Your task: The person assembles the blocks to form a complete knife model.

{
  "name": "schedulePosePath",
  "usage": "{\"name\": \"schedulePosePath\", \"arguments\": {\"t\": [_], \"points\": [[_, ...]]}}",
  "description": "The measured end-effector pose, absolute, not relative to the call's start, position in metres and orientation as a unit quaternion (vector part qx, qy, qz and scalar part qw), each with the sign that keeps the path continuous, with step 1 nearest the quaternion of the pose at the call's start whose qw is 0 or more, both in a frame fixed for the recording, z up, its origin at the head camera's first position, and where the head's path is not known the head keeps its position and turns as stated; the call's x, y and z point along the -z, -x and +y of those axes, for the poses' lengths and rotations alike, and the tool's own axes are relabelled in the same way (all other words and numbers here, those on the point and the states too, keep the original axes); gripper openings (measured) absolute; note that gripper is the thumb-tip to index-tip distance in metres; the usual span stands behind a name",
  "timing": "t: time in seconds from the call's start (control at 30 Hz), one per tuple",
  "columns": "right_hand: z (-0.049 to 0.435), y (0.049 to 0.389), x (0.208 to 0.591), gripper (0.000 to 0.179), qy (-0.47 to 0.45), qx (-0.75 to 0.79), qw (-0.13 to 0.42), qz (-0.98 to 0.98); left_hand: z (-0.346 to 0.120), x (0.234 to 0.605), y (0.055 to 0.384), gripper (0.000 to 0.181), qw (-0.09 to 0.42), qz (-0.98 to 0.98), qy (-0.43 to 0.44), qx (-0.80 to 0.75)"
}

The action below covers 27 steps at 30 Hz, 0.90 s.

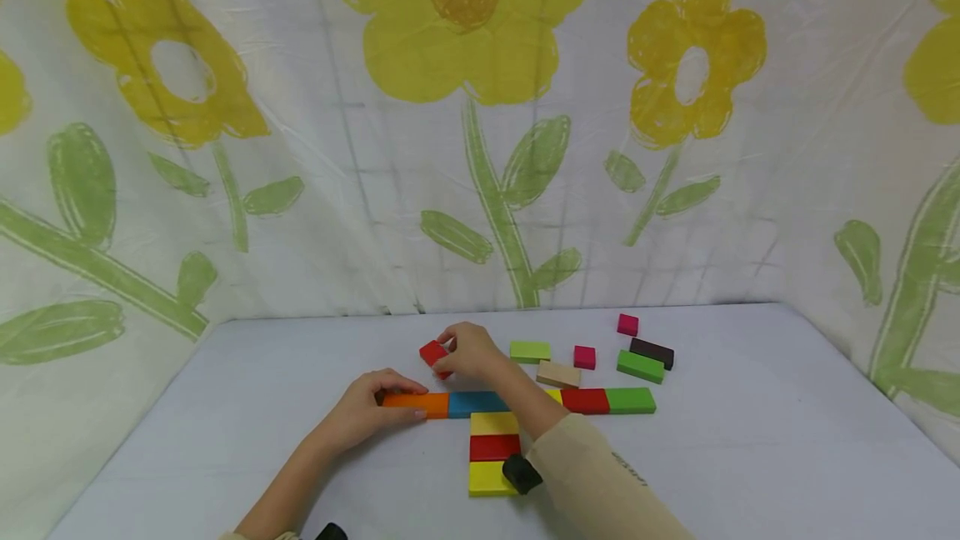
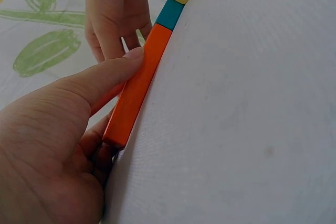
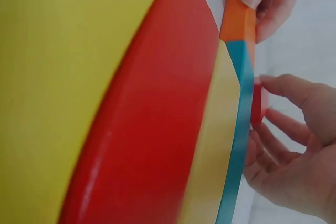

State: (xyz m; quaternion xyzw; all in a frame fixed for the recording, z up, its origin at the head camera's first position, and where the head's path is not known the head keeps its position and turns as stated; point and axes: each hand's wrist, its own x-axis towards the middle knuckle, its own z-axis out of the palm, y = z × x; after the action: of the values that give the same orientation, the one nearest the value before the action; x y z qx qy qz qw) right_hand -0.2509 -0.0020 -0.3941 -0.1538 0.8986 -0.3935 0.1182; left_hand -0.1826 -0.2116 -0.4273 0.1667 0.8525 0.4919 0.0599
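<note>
A row of wooden blocks lies across the table. My left hand [image 1: 363, 413] holds the orange block [image 1: 414, 404] at the row's left end; in the left wrist view its thumb [image 2: 118, 72] lies along the near side. Beside it in the row is a blue block [image 1: 472, 404]. Just behind the row, my right hand [image 1: 472, 354] pinches a small red block [image 1: 432, 352] between thumb and fingers. The right wrist view also shows this red block [image 3: 257, 103] behind the row. My right forearm hides part of the row's middle.
Further right, the row has a dark red block [image 1: 585, 401] and a green block [image 1: 632, 401]. A yellow block [image 1: 491, 480] ends a short column running toward me. Behind lie a light green block [image 1: 529, 351], a beige block [image 1: 558, 373] and a black block [image 1: 652, 352].
</note>
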Motion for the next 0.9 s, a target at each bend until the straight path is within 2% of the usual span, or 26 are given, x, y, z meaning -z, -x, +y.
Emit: {"name": "schedulePosePath", "arguments": {"t": [0.53, 0.9], "points": [[0.002, 0.256, 0.397, 0.036, 0.157, 0.402, 0.115, 0.895, -0.210, 0.428, 0.183, 0.027, 0.060, 0.855, -0.159, -0.489], [0.017, 0.247, 0.393, 0.034, 0.171, 0.408, 0.105, 0.890, -0.210, 0.427, 0.183, 0.027, 0.064, 0.857, -0.151, -0.488]]}}
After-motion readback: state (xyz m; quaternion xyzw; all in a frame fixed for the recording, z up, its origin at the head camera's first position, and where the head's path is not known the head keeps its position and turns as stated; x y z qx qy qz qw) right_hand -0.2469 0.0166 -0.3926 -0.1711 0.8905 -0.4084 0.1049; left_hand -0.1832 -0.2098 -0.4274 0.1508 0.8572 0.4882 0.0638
